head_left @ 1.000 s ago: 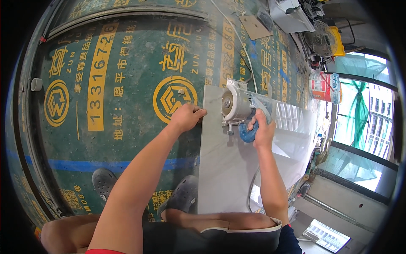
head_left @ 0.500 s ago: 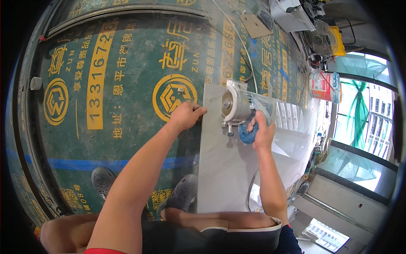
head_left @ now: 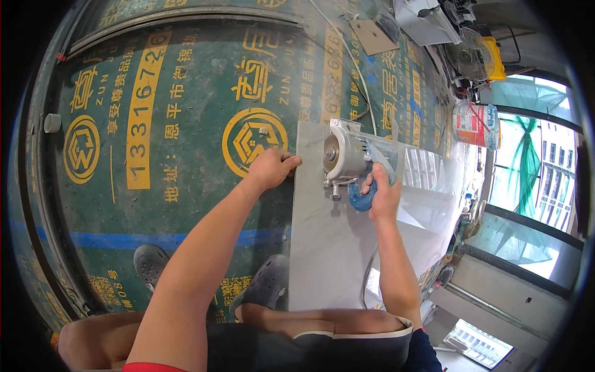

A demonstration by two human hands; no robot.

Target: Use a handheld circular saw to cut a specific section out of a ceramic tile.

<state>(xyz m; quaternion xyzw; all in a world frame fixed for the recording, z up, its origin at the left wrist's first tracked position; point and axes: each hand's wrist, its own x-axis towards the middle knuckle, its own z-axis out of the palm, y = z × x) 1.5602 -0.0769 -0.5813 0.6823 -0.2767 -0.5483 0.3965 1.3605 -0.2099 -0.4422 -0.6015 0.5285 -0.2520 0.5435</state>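
A large pale grey tile (head_left: 322, 248) with a glossy surface lies on the floor in front of me. On its far part stands a handheld tile cutter (head_left: 350, 152), with a round blade at its left side, a metal guard and a blue handle. My right hand (head_left: 385, 192) is wrapped round that handle. At the tile's left edge, my left hand (head_left: 273, 168) pinches the rim with thumb and fingers, a little left of the blade. Some of its fingertips are hidden. A cable (head_left: 370, 270) runs over the tile near my right forearm.
Green printed protective sheeting (head_left: 204, 149) covers the floor, crossed by blue tape (head_left: 124, 240). My shoes (head_left: 269, 282) are close to the tile's left edge. Far right are a bucket (head_left: 471, 127), a fan (head_left: 469, 54) and a white box (head_left: 427, 23). A pale cable (head_left: 359, 74) trails beyond the cutter.
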